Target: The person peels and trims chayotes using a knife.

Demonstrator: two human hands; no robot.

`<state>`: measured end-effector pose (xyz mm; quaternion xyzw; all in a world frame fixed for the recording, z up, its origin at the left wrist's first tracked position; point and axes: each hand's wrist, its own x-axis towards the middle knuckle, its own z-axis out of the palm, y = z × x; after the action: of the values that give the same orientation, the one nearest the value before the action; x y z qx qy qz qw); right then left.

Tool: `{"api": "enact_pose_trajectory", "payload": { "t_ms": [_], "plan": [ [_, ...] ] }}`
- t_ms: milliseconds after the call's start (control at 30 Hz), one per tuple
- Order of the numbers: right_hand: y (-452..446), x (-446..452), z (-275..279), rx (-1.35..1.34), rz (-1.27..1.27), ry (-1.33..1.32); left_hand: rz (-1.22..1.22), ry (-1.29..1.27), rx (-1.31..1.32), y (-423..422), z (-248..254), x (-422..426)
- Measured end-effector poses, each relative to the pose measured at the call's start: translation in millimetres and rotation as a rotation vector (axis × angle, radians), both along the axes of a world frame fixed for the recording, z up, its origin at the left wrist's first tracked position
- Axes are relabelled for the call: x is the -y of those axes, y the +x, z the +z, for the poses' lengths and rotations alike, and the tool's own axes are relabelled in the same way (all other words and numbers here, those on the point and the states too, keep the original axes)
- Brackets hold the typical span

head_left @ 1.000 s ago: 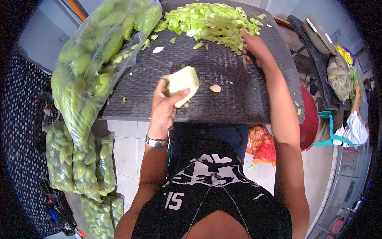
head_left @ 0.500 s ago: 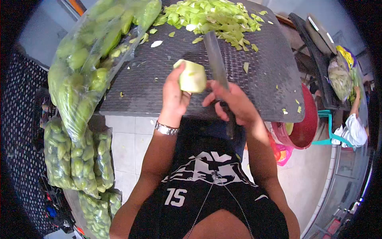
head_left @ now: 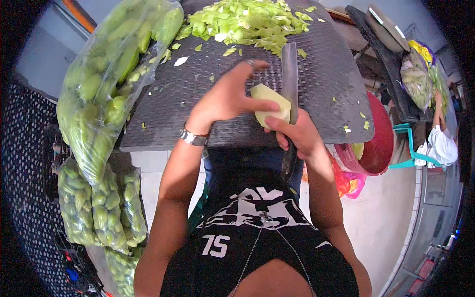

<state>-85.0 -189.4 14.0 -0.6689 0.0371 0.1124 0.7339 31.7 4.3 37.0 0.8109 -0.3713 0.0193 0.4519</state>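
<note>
A pale peeled vegetable piece (head_left: 271, 105) is between my two hands, above the near part of the dark woven table (head_left: 208, 99). My left hand (head_left: 230, 96) has its fingers spread, with the thumb lying on the piece. My right hand (head_left: 299, 133) is closed round the dark handle of a wide-bladed knife (head_left: 290, 74), and its thumb presses on the piece. The blade points away from me, upright beside the piece's right side. Beyond the hands lies a heap of green peelings (head_left: 242, 22).
A large plastic bag of green vegetables (head_left: 94, 94) lies over the table's left side, with smaller filled bags (head_left: 106, 213) below. At right are a red tub (head_left: 378, 136), a teal stool (head_left: 405, 148) and another person's white sleeve (head_left: 440, 146).
The right hand has come from the peelings to the middle, now with the knife. The piece has shifted right and turned. My left hand's fingers have opened away from it.
</note>
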Motion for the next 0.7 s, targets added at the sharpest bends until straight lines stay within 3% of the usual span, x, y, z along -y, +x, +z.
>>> {"api": "enact_pose_trajectory", "payload": {
  "t_ms": [67,100,200,300,433,500,567,700],
  "plan": [
    [-1,0,-1,0.004,0.015,0.001,-0.015,0.153,-0.036,-6,-2,12],
    [-2,-1,0,-0.006,0.021,-0.010,0.079,0.114,-0.016,-6,-4,14],
    [-5,-1,6,-0.020,-0.004,0.018,0.607,0.290,0.500,24,-25,4],
    [-6,3,3,-0.030,-0.036,0.027,0.649,0.231,0.131,41,-10,-10],
    [-5,2,8,-0.063,-0.081,0.037,0.526,0.193,-0.057,54,0,-25],
    [-5,2,7,-0.053,-0.076,0.055,0.569,0.153,0.480,78,-40,-34],
    [-5,2,5,-0.042,-0.070,0.058,0.585,0.140,0.621,81,-50,-36],
    [-8,3,0,-0.054,-0.090,0.056,0.589,0.137,0.119,39,-12,-29]
  ]
}}
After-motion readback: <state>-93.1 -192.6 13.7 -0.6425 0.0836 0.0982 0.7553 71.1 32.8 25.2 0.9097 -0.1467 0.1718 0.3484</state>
